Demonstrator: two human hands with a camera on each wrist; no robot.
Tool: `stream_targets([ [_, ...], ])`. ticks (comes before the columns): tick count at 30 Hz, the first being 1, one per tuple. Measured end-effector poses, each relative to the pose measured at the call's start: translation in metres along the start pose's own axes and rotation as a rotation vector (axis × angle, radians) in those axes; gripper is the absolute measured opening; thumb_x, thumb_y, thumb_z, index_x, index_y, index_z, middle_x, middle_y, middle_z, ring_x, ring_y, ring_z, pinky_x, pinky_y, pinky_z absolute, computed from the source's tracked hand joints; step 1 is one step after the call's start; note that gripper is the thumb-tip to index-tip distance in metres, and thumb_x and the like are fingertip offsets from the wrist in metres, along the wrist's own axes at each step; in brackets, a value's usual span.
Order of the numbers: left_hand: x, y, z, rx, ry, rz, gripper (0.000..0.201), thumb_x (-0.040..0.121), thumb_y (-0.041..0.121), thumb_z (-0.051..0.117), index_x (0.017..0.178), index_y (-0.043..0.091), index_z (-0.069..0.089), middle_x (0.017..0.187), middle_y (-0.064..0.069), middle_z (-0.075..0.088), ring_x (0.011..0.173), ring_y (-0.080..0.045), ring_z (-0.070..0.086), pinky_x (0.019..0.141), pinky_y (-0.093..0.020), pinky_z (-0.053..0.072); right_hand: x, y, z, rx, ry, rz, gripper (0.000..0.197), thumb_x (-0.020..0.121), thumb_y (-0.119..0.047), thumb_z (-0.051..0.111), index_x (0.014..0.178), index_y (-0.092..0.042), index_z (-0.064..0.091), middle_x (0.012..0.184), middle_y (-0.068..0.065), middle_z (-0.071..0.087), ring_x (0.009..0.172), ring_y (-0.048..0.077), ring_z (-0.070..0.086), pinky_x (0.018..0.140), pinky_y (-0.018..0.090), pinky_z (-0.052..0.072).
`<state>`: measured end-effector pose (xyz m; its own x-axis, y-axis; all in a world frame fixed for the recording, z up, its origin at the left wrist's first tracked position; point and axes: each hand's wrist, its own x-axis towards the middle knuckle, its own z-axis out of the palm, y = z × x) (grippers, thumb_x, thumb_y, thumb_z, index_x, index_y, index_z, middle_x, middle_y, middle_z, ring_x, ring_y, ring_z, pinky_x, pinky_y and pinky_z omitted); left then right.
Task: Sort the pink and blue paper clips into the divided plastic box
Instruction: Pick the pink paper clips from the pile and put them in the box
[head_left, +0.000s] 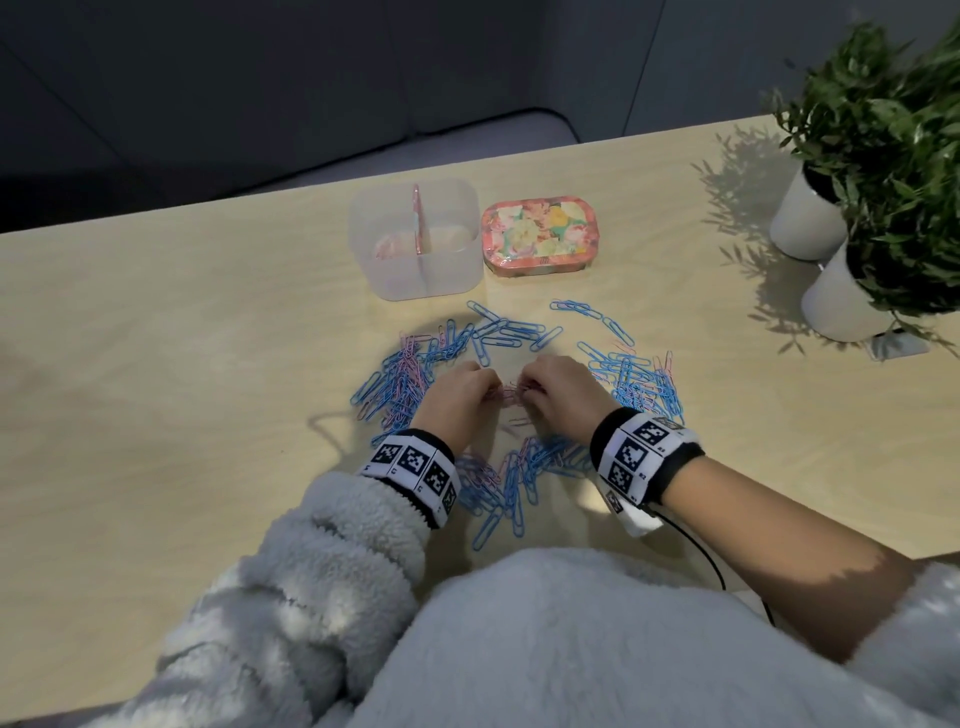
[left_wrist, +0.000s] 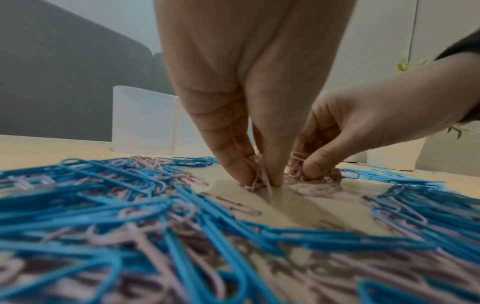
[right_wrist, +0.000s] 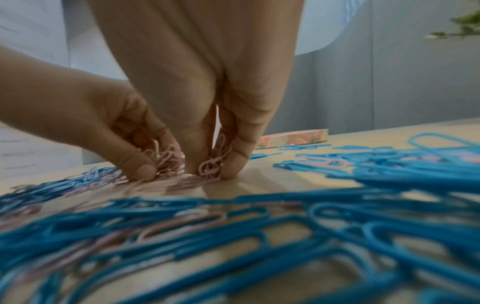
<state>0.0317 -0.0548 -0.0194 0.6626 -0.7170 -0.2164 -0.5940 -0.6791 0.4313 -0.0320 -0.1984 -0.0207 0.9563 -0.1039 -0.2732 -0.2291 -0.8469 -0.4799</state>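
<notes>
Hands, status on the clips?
Left hand and right hand pinching pink clips. Divided box holds some pink. Blue clips ring the hands.

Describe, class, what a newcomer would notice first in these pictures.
A ring of blue paper clips mixed with pink ones covers the table's middle. At its centre the left hand and right hand each pinch pink paper clips. Behind stand the divided plastic box and a floral tin.

We see nearest paper clips (left_wrist: 182, 257) blurred in both wrist views; the plant (head_left: 893, 130) is cropped at the frame's right edge.
</notes>
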Motion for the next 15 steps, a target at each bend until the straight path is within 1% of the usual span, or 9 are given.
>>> stream_targets([
  [2,0.000,-0.002,0.000,-0.004,0.005,-0.005,0.021,0.092,0.014,0.051,0.107,0.006,0.063,0.104,-0.014,0.061,0.099,-0.031,0.054,0.081,-0.035,0.041,-0.001,0.006,-0.002,0.120,0.048,0.041,0.013,0.084,-0.011,0.060,0.090,-0.003,0.068,0.093,0.015,0.065,0.089,0.030,0.059,0.079,0.036,0.045],
  [4,0.000,-0.003,-0.001,-0.015,0.007,-0.012,0.021,0.091,0.018,0.054,0.106,0.007,0.064,0.104,-0.012,0.063,0.100,-0.029,0.055,0.082,-0.033,0.041,-0.001,0.010,-0.006,0.240,0.094,0.067,0.010,0.080,-0.009,0.066,0.084,-0.001,0.070,0.086,0.014,0.069,0.079,0.023,0.059,0.073,0.030,0.045],
  [6,0.001,-0.005,-0.005,-0.068,0.039,-0.028,0.021,0.089,0.019,0.058,0.105,0.007,0.065,0.103,-0.011,0.065,0.098,-0.027,0.057,0.084,-0.033,0.043,0.000,0.013,-0.011,0.315,0.130,0.083,0.009,0.079,-0.008,0.067,0.083,-0.001,0.071,0.084,0.012,0.071,0.076,0.018,0.057,0.071,0.024,0.041],
  [8,0.003,-0.007,-0.015,-0.170,0.094,-0.056,0.019,0.086,0.010,0.060,0.103,0.006,0.067,0.100,-0.010,0.068,0.091,-0.023,0.061,0.085,-0.032,0.047,0.003,0.015,-0.018,0.370,0.166,0.104,0.010,0.079,-0.009,0.069,0.085,-0.002,0.072,0.083,0.011,0.070,0.076,0.016,0.057,0.071,0.021,0.039],
  [10,0.007,-0.009,-0.031,-0.300,0.164,-0.094,0.017,0.084,0.004,0.061,0.100,0.004,0.068,0.095,-0.011,0.070,0.079,-0.017,0.060,0.081,-0.030,0.050,0.007,0.018,-0.025,0.415,0.188,0.125,0.011,0.078,-0.009,0.071,0.087,-0.003,0.073,0.074,0.009,0.067,0.066,0.010,0.055,0.066,0.020,0.040],
  [12,0.013,-0.012,-0.053,-0.385,0.242,-0.133,0.016,0.082,0.004,0.063,0.097,0.004,0.069,0.091,-0.010,0.071,0.074,-0.015,0.060,0.076,-0.026,0.050,0.010,0.019,-0.032,0.483,0.183,0.137,0.009,0.079,-0.008,0.070,0.086,-0.003,0.072,0.058,0.005,0.055,0.048,-0.001,0.048,0.053,0.013,0.039],
  [13,0.018,-0.016,-0.066,-0.417,0.284,-0.148,0.015,0.082,0.005,0.064,0.095,0.005,0.070,0.089,-0.011,0.071,0.073,-0.016,0.061,0.075,-0.027,0.051,0.012,0.018,-0.035,0.511,0.185,0.140,0.008,0.080,-0.008,0.070,0.085,-0.003,0.072,0.054,0.003,0.050,0.044,-0.001,0.046,0.049,0.009,0.038],
  [14,0.025,-0.021,-0.079,-0.450,0.322,-0.162,0.014,0.081,0.005,0.065,0.094,0.005,0.070,0.085,-0.012,0.071,0.071,-0.018,0.062,0.075,-0.029,0.053,0.014,0.017,-0.038,0.542,0.192,0.142,0.008,0.080,-0.007,0.070,0.085,-0.002,0.072,0.053,0.004,0.049,0.043,0.000,0.045,0.048,0.010,0.039],
  [15,0.032,-0.027,-0.092,-0.478,0.361,-0.173,0.012,0.080,0.006,0.065,0.092,0.005,0.070,0.080,-0.011,0.069,0.070,-0.019,0.062,0.074,-0.033,0.054,0.016,0.015,-0.042,0.574,0.198,0.143,0.008,0.079,-0.007,0.070,0.085,-0.002,0.072,0.055,0.006,0.050,0.045,0.001,0.044,0.050,0.014,0.041],
])
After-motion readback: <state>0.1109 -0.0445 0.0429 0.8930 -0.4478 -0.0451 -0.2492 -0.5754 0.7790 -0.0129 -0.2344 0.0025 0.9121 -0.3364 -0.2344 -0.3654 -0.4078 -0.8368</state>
